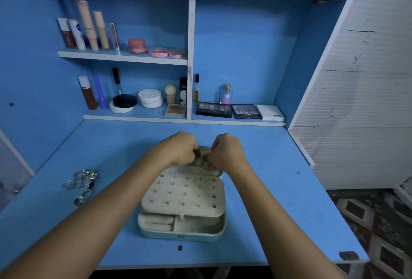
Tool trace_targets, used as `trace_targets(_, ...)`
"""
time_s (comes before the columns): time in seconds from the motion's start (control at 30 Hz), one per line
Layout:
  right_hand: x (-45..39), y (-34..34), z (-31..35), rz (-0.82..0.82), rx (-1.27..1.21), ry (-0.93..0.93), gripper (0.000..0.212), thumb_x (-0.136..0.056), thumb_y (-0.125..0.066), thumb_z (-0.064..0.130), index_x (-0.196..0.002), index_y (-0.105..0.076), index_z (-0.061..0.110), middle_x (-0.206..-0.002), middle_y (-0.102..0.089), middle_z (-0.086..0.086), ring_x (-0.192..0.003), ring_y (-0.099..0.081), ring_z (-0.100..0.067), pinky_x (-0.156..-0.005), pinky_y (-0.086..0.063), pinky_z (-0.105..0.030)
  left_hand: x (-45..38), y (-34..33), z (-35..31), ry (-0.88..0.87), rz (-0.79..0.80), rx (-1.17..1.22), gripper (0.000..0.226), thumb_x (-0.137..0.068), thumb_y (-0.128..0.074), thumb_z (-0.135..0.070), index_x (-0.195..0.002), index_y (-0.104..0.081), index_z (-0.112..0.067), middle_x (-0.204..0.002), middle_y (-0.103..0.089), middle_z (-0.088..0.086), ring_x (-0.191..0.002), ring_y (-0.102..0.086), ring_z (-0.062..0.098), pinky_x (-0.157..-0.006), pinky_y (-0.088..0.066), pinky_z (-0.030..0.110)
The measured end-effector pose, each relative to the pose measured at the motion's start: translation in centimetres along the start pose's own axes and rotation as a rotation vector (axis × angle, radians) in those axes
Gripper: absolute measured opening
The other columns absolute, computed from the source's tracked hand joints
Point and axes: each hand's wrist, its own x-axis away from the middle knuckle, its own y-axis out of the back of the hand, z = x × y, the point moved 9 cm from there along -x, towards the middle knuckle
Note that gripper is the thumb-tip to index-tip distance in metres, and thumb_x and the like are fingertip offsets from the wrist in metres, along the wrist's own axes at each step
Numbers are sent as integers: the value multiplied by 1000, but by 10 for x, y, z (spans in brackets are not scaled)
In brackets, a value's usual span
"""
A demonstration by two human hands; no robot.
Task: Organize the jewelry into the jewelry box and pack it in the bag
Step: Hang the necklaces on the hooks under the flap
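While both forearms reach up from the bottom corners of the frame, the open jewelry box (181, 228) sits centre-low on the blue desk (278, 189), w/ its front latch nearest the lower edge. Ring rolls & a small compartment show at the front; the cream earring panel (182, 191), studded w/ earrings, lies flat over the middle. Beyond that, at the box's far edge, the left hand (178, 148) & right hand (225, 150) meet knuckles-up, fingers curled tight, each pinching something small. It looks like a fine necklace (201, 162) at the far pocket, tho it's too small to be sure. Both hands are about equally near it; the piece runs left-right between them, so the next move prob. means lowering it straight down into that pocket. Loose rings (83, 184) wait at mid-left of frame, well apart from the box. Cosmetics shelves (124, 57) fill the top; no bag clearly seen.
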Motion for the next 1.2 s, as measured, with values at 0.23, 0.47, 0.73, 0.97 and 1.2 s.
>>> trace_targets(0.23, 20, 18, 21, 104, -52, 85, 26, -83, -67, 6, -105, -59, 14, -88, -56, -1, -66, -62, -18, -50, -47, -24, 5, 0, 2, -24, 30, 183, 30, -96, -57, -20, -123, -67, -26, -105, -60, -9, -94, -57, 11, -69, -43, 20)
trace_targets(0.47, 15, 20, 33, 55, -107, 149, 18, -86, -67, 5, -88, -58, 20, -100, -66, -10, -85, -72, -27, -76, -62, -38, 7, 1, 9, -13, 3, 330, 33, -92, -67, -31, -124, -61, -28, -106, -64, -6, -85, -59, 7, -69, -44, 24)
trace_targets(0.73, 10, 19, 26, 98, 2, 142, 16, -89, -61, 2, -84, -68, 15, -91, -72, -10, -79, -72, -24, -75, -62, -35, 11, 3, 12, -44, -46, 291, 25, -94, -61, -20, -117, -68, -29, -106, -63, -6, -92, -59, 9, -75, -46, 22)
trace_targets(0.97, 15, 2, 12, 271, 266, 137, 27, -83, -59, 9, -104, -76, 10, -107, -73, -13, -64, -56, -17, -59, -48, -24, 9, -1, 0, -93, -63, 217, 36, -94, -52, -6, -118, -71, -26, -108, -64, -5, -87, -61, 12, -69, -49, 25)
trace_targets(1.2, 17, -7, 11, 292, 336, 215, 19, -85, -66, 17, -101, -77, 14, -107, -72, -8, -97, -69, -24, -82, -58, -34, 9, -7, -7, -128, -50, 177, 41, -92, -51, 0, -118, -72, -24, -115, -65, 0, -92, -60, 16, -74, -48, 26)
